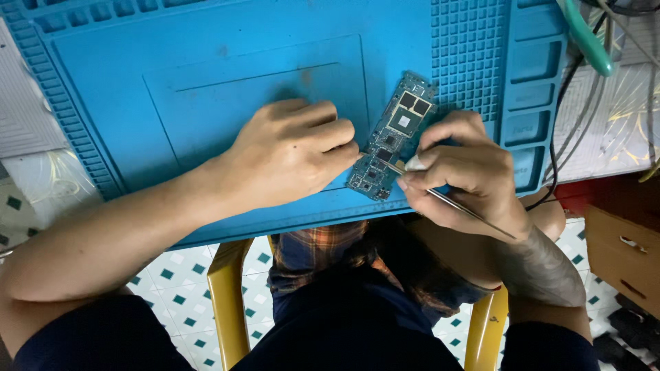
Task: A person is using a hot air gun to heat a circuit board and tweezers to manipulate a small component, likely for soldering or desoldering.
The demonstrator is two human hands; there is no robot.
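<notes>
Blue silicone work mat (206,55) covers the counter; circuit board (392,137) lies tilted on it, nr the mat's front edge, just left of the gridded compartment strip (467,55) on the mat's rt side. Left hand (292,154) rests knuckles-up on the mat, fingers curled, fingertips touching the board's left edge & pinning it; nothing grasped inside the hand as far as visible. Right hand (464,172) clenched round thin metal tweezers (454,204), pen-style grip, tip down on the board's lower section; whether tip holds a part, too small to tell. Green-handled tool (588,41) & dark cables (570,103) at the counter's far rt corner. Below the front edge: yellow stool frame (227,295), tiled floor (179,275).
</notes>
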